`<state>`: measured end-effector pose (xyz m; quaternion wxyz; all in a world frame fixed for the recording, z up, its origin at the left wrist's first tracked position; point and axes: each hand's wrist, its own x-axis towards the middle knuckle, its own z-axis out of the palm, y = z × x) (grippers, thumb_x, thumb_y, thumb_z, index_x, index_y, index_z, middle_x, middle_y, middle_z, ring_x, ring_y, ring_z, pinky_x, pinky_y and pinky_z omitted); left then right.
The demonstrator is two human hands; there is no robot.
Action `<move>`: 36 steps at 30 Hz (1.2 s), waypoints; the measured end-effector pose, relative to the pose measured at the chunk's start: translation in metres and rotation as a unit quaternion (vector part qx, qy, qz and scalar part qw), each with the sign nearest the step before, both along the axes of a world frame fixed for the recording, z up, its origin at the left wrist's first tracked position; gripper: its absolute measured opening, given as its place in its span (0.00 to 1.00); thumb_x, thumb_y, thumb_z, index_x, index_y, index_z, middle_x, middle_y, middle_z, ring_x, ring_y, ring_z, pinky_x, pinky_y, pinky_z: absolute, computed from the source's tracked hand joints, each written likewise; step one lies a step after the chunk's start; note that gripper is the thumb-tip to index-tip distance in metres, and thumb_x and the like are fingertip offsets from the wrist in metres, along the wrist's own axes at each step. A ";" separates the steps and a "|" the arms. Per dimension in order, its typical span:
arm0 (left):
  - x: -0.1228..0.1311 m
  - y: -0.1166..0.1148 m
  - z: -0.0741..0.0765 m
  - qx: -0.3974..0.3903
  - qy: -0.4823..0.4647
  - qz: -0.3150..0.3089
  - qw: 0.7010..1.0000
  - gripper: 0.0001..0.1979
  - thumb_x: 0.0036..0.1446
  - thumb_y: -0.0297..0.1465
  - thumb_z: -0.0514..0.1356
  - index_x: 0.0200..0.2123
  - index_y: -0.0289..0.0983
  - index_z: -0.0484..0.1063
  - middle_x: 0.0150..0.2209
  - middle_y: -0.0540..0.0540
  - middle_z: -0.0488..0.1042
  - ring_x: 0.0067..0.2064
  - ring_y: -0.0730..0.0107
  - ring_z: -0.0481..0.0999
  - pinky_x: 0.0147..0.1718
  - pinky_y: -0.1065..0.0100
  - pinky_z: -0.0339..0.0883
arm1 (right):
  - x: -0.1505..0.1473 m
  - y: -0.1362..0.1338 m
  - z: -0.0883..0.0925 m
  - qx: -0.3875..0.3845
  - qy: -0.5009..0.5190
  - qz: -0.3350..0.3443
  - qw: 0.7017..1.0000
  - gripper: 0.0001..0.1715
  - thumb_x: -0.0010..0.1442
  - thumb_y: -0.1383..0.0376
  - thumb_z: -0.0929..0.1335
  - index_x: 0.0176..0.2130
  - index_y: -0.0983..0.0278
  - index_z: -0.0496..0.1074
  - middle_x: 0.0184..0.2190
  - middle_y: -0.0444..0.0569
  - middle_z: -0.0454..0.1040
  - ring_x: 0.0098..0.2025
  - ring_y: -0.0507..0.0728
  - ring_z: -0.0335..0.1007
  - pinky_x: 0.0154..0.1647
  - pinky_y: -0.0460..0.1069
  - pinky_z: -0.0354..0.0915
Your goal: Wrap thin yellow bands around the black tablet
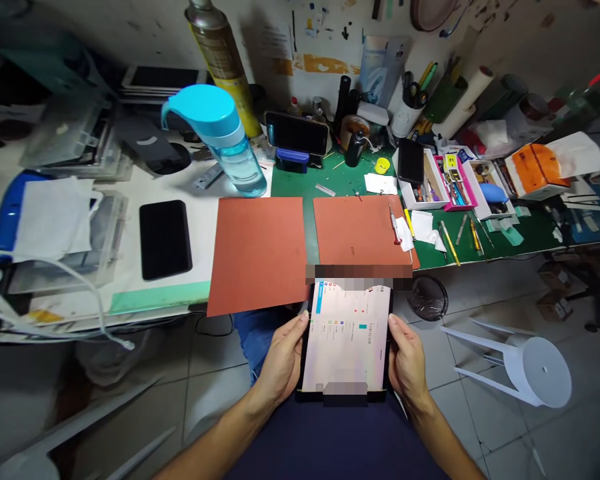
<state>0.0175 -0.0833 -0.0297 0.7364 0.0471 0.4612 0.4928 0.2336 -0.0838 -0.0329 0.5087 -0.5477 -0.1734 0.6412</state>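
While the left hand [283,360] and the right hand [409,360] clasp the tablet [347,347] by its opposite sides, just in front of the workbench [309,220], I would rest both thumbs [300,325] on the dark rim so no stray touch lands on the lit screen [347,360]. From my remote view I cannot tell how the fingers sit underneath, so I would favor even support from both palms and hold the tablet clear of the red-handled screwdriver [395,227] on the right mat [350,230].

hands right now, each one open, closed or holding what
Left hand: holding the left edge of the lit tablet, thumb on top.
Right hand: holding the tablet's right edge.
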 end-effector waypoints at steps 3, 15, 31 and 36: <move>0.001 -0.004 0.001 0.001 -0.003 0.003 1.000 0.20 0.64 0.41 0.67 0.52 0.34 0.82 0.53 0.36 0.82 0.58 0.48 0.80 0.55 0.55 0.75 | -0.001 0.007 -0.001 0.012 -0.008 -0.017 1.000 0.20 0.65 0.53 0.74 0.52 0.58 0.82 0.48 0.51 0.84 0.50 0.63 0.79 0.49 0.55 0.74; 0.000 0.007 -0.003 0.014 -0.005 -0.028 1.000 0.23 0.66 0.44 0.65 0.58 0.37 0.79 0.55 0.38 0.82 0.59 0.50 0.79 0.58 0.56 0.73 | -0.005 0.008 -0.002 0.027 -0.058 -0.028 0.998 0.17 0.65 0.51 0.74 0.44 0.60 0.84 0.41 0.50 0.85 0.43 0.62 0.80 0.43 0.54 0.73; 0.001 -0.005 -0.009 -0.033 0.027 -0.035 0.998 0.23 0.61 0.45 0.68 0.52 0.35 0.82 0.53 0.37 0.83 0.57 0.48 0.80 0.56 0.56 0.76 | 0.000 -0.017 -0.012 0.014 -0.080 -0.014 0.997 0.17 0.67 0.52 0.72 0.42 0.61 0.84 0.38 0.49 0.83 0.44 0.62 0.77 0.43 0.53 0.72; 0.000 -0.011 -0.007 -0.034 0.030 -0.042 0.998 0.22 0.61 0.45 0.68 0.51 0.36 0.83 0.54 0.38 0.82 0.58 0.48 0.79 0.56 0.57 0.77 | -0.001 -0.019 -0.012 0.013 -0.079 -0.019 0.997 0.17 0.67 0.52 0.72 0.40 0.61 0.84 0.38 0.49 0.83 0.44 0.61 0.77 0.43 0.52 0.71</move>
